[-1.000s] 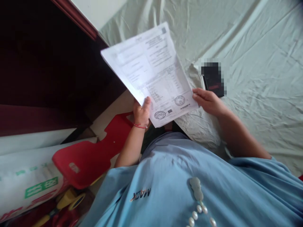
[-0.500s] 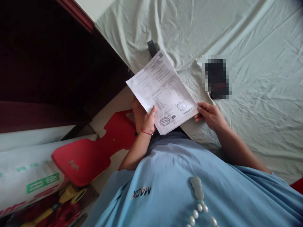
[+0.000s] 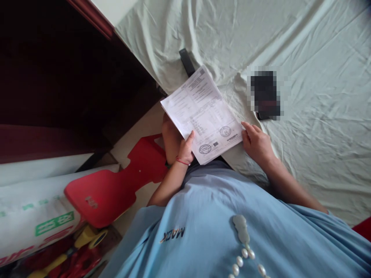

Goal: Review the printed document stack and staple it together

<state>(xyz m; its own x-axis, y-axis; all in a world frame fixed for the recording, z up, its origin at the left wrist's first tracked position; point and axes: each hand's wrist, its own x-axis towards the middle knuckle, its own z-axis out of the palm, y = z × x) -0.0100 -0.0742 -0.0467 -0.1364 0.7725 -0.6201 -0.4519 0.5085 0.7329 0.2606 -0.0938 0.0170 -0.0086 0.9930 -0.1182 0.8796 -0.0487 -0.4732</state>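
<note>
Papers (image 3: 199, 104): lowered since a second ago, looking smaller and nearer the lap; now slanted in front of the belly, printed face up, partly over the sheet's edge. Resting on the leg or held clear of it: cannot tell.
Dark stick (image 3: 187, 62): hidden behind the papers a second ago, now showing past their far edge, lying on the sheet (image 3: 319, 135).
Left hand (image 3: 186, 150): grasping the papers by the left edge, thumb flat on top, remaining fingers out of sight underneath; red bracelet (image 3: 183, 161) at the wrist.
Right hand (image 3: 256, 141): fingers bent in at the near right corner, apparently at the edge; pinching or merely touching, cannot tell.
Round stamps (image 3: 225, 131): one near each bottom corner, both uncovered.
Blurred dark thing (image 3: 265, 94): on the sheet, just beyond the right hand.
Good holding, as judged: keep the left thumb firm but light, to avoid creasing; support from below so the far end won't sag. Lift one corner at a time with the right fingertips, edges squared, print and stamps clear of fingers, tilt turned out of the glare.
</note>
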